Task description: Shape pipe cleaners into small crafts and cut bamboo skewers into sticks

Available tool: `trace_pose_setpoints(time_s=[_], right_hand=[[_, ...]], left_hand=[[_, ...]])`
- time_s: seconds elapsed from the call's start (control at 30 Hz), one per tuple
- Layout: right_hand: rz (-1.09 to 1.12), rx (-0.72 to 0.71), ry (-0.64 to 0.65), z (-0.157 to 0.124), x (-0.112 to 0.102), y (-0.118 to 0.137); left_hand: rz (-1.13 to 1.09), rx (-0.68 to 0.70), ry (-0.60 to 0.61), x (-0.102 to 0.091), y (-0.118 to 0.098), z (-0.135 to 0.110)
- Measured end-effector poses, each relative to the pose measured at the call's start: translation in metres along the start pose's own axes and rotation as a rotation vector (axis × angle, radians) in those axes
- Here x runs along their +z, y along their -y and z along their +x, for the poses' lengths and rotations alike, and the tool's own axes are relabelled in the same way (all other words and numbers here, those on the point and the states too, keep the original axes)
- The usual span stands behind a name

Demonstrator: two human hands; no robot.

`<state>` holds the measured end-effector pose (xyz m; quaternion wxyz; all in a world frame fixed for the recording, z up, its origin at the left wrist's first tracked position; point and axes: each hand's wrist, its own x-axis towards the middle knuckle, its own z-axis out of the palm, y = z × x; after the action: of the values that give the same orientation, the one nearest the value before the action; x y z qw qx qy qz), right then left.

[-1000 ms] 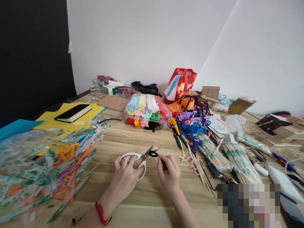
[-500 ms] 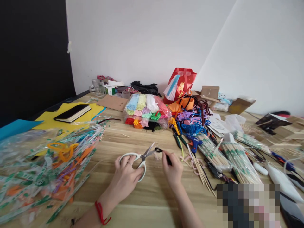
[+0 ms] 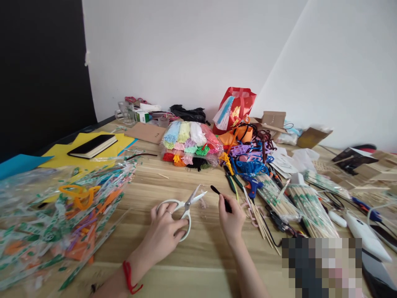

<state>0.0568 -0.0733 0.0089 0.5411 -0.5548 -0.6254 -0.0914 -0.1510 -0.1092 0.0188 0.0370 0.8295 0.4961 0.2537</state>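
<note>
My left hand [image 3: 166, 229] grips the white-handled scissors [image 3: 182, 205], fingers through the loops, blades open and pointing up and right above the wooden table [image 3: 192, 256]. My right hand [image 3: 231, 219] pinches a short black pipe cleaner [image 3: 219, 195], which sticks out up and left, a little to the right of the blade tips. A red string circles my left wrist.
Clear bags of coloured pipe cleaners [image 3: 62, 215] cover the left. A pack of pastel pipe cleaners [image 3: 190, 145] lies ahead. Bundles of wooden skewers [image 3: 297, 203], a blue glue gun [image 3: 252, 186], a red bag [image 3: 237, 107] and a black notebook [image 3: 93, 145] surround the middle.
My right hand has drawn the black pipe cleaner to the right, away from the scissor blades. The loop seen earlier at the blades is gone; the piece is now straight.
</note>
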Motion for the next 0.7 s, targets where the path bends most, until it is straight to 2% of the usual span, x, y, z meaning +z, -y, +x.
trace_pose_setpoints(time_s=[0.1,0.17,0.3,0.37,0.5,0.7], right_hand=[[0.129,-0.049,0.194,-0.001,0.0,0.004],[0.157,-0.038,0.261,-0.004,0.003,0.008],[0.083,0.13,0.123,-0.007,0.006,0.008],[0.112,0.209,0.099,-0.006,0.006,0.006],[0.26,0.268,0.231,-0.005,0.005,0.011],[0.299,0.423,0.331,-0.006,0.007,0.019]], left_hand=[[-0.023,0.003,0.01,0.0,-0.001,0.0],[-0.021,0.01,0.001,0.0,-0.001,0.0],[-0.002,0.031,-0.029,0.001,0.0,0.0],[0.002,0.037,-0.032,0.001,0.0,0.001],[0.019,0.044,-0.046,0.002,0.001,0.0],[0.062,0.058,-0.074,0.002,0.002,0.0]])
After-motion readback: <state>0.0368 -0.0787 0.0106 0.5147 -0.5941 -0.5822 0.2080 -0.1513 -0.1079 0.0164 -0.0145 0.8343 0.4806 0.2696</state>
